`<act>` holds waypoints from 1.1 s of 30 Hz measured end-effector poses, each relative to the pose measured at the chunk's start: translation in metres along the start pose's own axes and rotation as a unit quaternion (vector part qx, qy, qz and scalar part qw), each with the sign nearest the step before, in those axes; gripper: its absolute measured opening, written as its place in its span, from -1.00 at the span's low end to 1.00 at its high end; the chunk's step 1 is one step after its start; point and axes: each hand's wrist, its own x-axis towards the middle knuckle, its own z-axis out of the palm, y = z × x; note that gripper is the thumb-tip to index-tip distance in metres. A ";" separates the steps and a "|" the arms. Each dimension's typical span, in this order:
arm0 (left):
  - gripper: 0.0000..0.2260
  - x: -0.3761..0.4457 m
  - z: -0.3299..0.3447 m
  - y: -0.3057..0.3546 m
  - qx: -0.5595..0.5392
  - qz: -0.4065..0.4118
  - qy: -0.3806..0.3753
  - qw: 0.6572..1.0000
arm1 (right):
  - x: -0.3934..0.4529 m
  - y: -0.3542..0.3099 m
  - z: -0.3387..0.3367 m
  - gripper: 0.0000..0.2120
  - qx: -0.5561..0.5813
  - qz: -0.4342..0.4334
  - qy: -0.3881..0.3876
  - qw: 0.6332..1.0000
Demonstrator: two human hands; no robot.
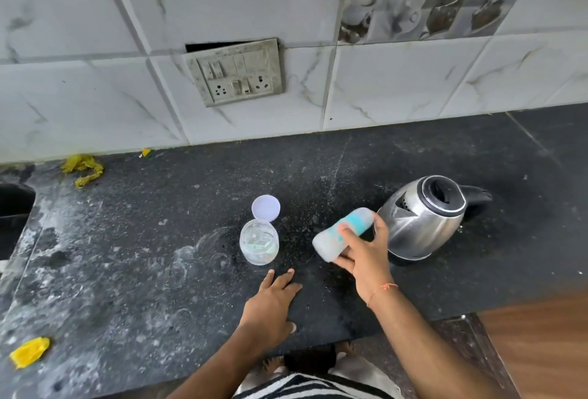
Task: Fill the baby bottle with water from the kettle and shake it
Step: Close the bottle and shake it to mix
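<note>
Now right hand [366, 258] grips tilted baby bottle [343, 233] beside kettle [423, 223].

Dark speckled stone counter [413, 156], dusty and water-stained. Sitting on it: steel kettle [423, 223], clear lidded jar [259, 244], yellow scraps [83, 169] by the wall, another yellow scrap [30, 352] front-left.

Head-worn view, steeply down onto countertop [318, 160].

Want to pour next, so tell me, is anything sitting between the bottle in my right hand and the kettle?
Nothing visible. The right hand holds the bottle tilted just left of the kettle, with only bare counter between. The clear jar and its lid sit farther left.
</note>
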 end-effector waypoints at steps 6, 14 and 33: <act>-0.20 -0.001 -0.001 -0.001 0.000 0.003 0.009 1.000 | -0.008 0.008 0.003 -0.30 -0.141 0.011 -0.085 0.986; -0.21 -0.002 -0.002 -0.001 0.003 0.003 0.009 1.000 | -0.007 0.004 0.002 -0.30 -0.128 0.008 -0.071 0.989; -0.21 -0.005 0.000 -0.001 -0.001 -0.004 0.010 1.000 | 0.006 -0.006 0.006 -0.34 -0.037 0.023 -0.021 0.999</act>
